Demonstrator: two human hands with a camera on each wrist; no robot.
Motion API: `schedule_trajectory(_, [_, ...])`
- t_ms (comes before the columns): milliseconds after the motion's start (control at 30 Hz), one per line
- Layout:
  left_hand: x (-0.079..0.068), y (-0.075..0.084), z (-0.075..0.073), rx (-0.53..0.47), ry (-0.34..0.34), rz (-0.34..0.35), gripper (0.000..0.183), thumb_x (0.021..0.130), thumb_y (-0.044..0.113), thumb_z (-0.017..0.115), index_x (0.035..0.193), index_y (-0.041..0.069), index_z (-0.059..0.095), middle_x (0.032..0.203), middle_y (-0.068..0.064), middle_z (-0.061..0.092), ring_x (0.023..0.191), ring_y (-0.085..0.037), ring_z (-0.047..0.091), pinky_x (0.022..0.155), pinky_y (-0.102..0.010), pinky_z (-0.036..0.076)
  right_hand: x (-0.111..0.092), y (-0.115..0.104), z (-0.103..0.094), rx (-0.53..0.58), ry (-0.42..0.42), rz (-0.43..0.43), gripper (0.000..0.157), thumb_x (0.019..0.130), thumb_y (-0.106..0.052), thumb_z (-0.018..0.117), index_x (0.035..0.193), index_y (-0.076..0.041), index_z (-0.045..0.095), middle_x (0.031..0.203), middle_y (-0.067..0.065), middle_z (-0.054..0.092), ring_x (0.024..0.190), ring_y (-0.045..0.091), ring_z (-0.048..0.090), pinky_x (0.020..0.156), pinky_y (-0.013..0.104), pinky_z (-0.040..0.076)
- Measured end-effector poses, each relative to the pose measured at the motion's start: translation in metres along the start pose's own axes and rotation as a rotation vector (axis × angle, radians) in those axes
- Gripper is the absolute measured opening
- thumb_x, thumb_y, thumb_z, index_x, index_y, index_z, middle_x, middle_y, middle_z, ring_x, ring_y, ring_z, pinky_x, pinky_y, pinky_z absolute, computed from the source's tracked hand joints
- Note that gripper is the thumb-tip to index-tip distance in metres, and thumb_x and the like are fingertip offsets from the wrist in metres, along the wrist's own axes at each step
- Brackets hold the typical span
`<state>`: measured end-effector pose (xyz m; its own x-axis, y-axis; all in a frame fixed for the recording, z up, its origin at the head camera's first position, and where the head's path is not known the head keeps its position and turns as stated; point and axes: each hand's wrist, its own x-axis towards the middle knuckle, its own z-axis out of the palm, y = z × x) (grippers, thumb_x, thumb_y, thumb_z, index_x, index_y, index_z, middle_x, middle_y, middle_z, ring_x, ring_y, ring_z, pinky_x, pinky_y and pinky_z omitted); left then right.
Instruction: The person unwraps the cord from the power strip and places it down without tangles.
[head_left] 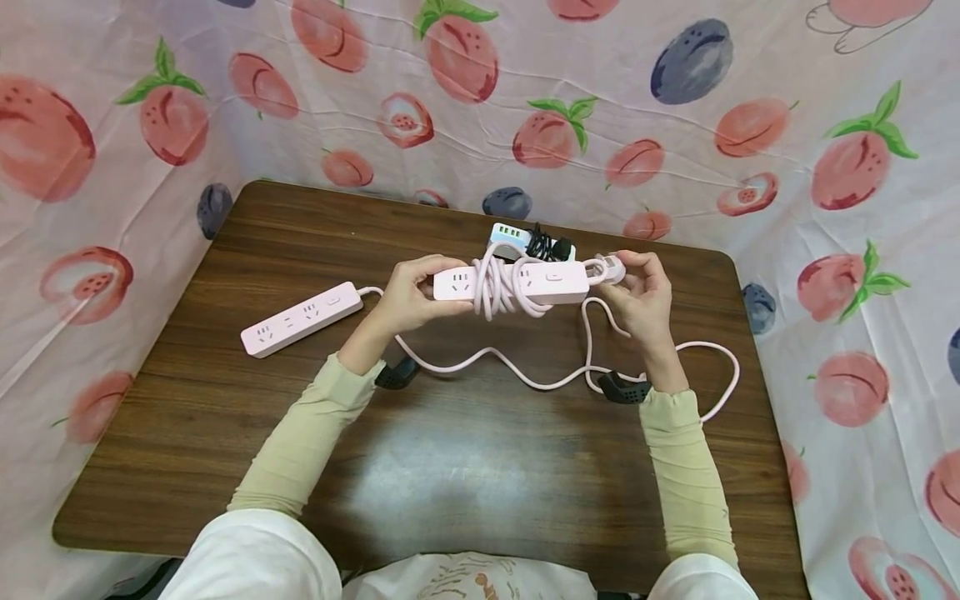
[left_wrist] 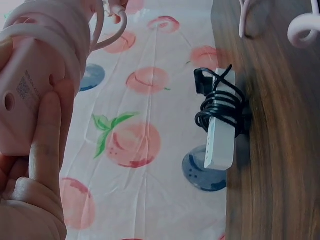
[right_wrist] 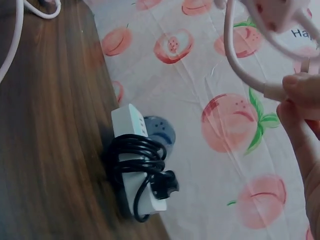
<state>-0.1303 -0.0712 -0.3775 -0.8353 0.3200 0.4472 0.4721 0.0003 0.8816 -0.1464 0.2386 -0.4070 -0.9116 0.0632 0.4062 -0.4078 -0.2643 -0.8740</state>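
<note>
A pink power strip (head_left: 562,287) is held up over the table, its own pink cord (head_left: 491,287) wound several times round the middle. My left hand (head_left: 411,296) grips the strip's left end, thumb above and fingers below. In the left wrist view, the fingers press against the strip's underside (left_wrist: 25,95), which bears a small printed code. At the other end, my right hand (head_left: 647,296) pinches the plug (head_left: 613,269) of the wound cord. The right wrist view has thumb and finger at the cord's plug end (right_wrist: 274,91), with the plug mostly hidden.
A second pink power strip (head_left: 303,319) lies at the left of the table (head_left: 465,450). Its loose cord (head_left: 551,386) snakes beneath both hands to the right. By the back edge stands a white power strip (head_left: 510,234) wrapped in black cord (right_wrist: 137,150). Fruit-patterned cloth (head_left: 645,200) hangs behind.
</note>
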Motion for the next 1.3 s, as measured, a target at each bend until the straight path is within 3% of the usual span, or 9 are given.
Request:
schedule_trajectory(167, [-0.001,-0.012,0.000,-0.034,-0.002,-0.006,0.041,0.060,-0.025,0.073,0.098,-0.021,0.058,0.091,-0.032,0.060,0.071,-0.003,0.054,0.057,-0.015,0.049,-0.007,0.009,-0.001,-0.024,0.038,0.045,0.054,0.061,0.039,0.051,0.095,-0.003,0.055,0.100,0.006,0.059,0.085,0.014,0.064,0.071,0.021,0.054])
schedule_trajectory(367, [-0.002,-0.032,-0.001,-0.004,-0.044,-0.007,0.044,0.060,-0.018,0.078,0.101,-0.015,0.062,0.090,-0.025,0.062,0.071,-0.006,0.056,0.056,-0.016,0.051,-0.004,0.014,-0.005,0.012,0.048,0.072,0.049,0.067,0.037,0.050,0.098,0.000,0.054,0.099,0.012,0.061,0.090,0.019,0.066,0.076,0.022,0.053])
schedule_trajectory(600, [-0.002,-0.034,-0.001,0.017,-0.080,0.013,0.045,0.059,-0.015,0.080,0.101,-0.012,0.063,0.089,-0.022,0.063,0.072,-0.009,0.056,0.059,-0.018,0.052,0.018,-0.014,-0.010,-0.021,0.023,-0.049,0.053,0.065,0.039,0.051,0.100,0.001,0.057,0.101,0.014,0.062,0.090,0.020,0.066,0.075,0.025,0.054])
schedule_trajectory(733, [-0.001,-0.025,-0.001,0.024,-0.078,0.016,0.044,0.060,-0.017,0.079,0.101,-0.015,0.062,0.089,-0.025,0.062,0.071,-0.006,0.055,0.058,-0.016,0.051,0.022,-0.038,-0.008,-0.021,0.016,-0.133,0.050,0.063,0.039,0.053,0.102,0.007,0.056,0.103,0.019,0.060,0.093,0.024,0.065,0.076,0.027,0.054])
schedule_trajectory(867, [0.000,-0.012,0.000,0.048,-0.058,0.029,0.042,0.060,-0.017,0.078,0.099,-0.017,0.062,0.089,-0.027,0.062,0.070,-0.004,0.054,0.056,-0.015,0.049,0.013,-0.060,0.001,-0.036,-0.013,-0.236,0.045,0.062,0.037,0.056,0.101,0.015,0.052,0.105,0.022,0.058,0.097,0.029,0.063,0.078,0.030,0.054])
schedule_trajectory(1067, [-0.001,-0.034,-0.004,0.088,0.005,0.028,0.044,0.060,-0.012,0.082,0.101,-0.011,0.065,0.090,-0.021,0.064,0.069,-0.006,0.054,0.055,-0.015,0.048,-0.011,-0.079,0.013,-0.062,-0.112,-0.363,0.041,0.065,0.021,0.074,0.096,0.022,0.048,0.101,0.022,0.059,0.094,0.032,0.064,0.077,0.030,0.055])
schedule_trajectory(1133, [-0.001,-0.033,-0.006,0.101,0.025,0.032,0.044,0.060,-0.012,0.082,0.100,-0.011,0.065,0.090,-0.020,0.064,0.069,-0.006,0.053,0.055,-0.015,0.048,-0.020,-0.079,0.013,-0.058,-0.138,-0.363,0.041,0.065,0.016,0.076,0.095,0.021,0.049,0.101,0.023,0.059,0.093,0.033,0.063,0.076,0.030,0.055])
schedule_trajectory(1300, [-0.001,-0.011,-0.011,0.118,0.054,0.052,0.042,0.060,-0.016,0.079,0.098,-0.017,0.062,0.086,-0.027,0.062,0.069,-0.004,0.052,0.055,-0.012,0.046,-0.040,-0.069,0.005,-0.057,-0.107,-0.290,0.041,0.065,0.020,0.074,0.098,0.022,0.051,0.101,0.023,0.060,0.092,0.031,0.063,0.074,0.029,0.055])
